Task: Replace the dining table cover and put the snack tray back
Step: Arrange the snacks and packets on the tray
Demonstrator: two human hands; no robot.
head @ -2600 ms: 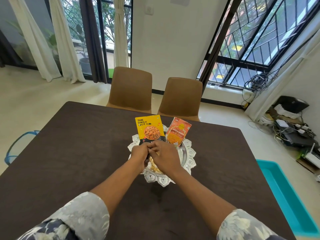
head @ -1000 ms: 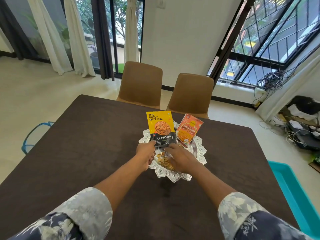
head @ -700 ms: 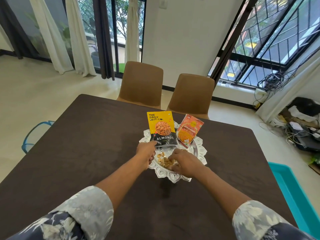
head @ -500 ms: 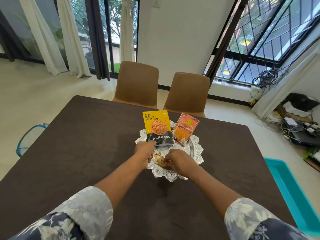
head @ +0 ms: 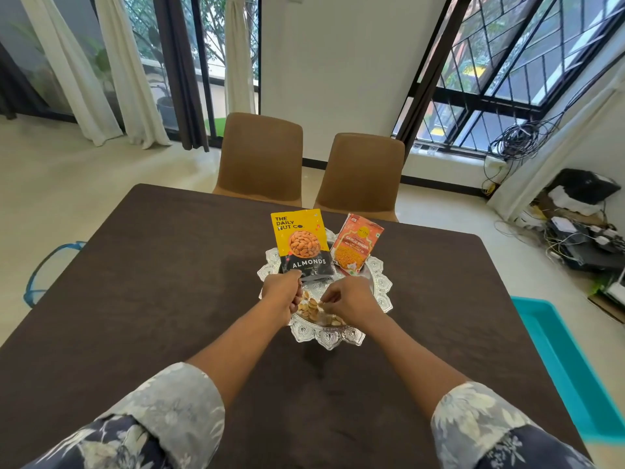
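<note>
A dark brown cover (head: 162,299) lies flat over the dining table. In its middle sits the silver snack tray (head: 380,286) with a scalloped rim. A yellow and black almond packet (head: 301,243) and an orange snack packet (head: 355,245) stand propped at the tray's far side, and loose nuts (head: 313,304) lie in its near part. My left hand (head: 280,291) pinches the bottom corner of the almond packet. My right hand (head: 351,304) hovers over the nuts with fingers curled, fingertips pinched together; what they hold is too small to tell.
Two brown chairs (head: 260,157) (head: 362,174) stand at the table's far edge. A turquoise bin (head: 575,363) sits on the floor at the right, a blue hoop (head: 40,275) at the left. Cables and boxes (head: 581,231) clutter the right corner.
The packets now stand upright with the almond packet lifted clear of the nuts. My hands have moved slightly apart over the tray, the right one shifting right.
</note>
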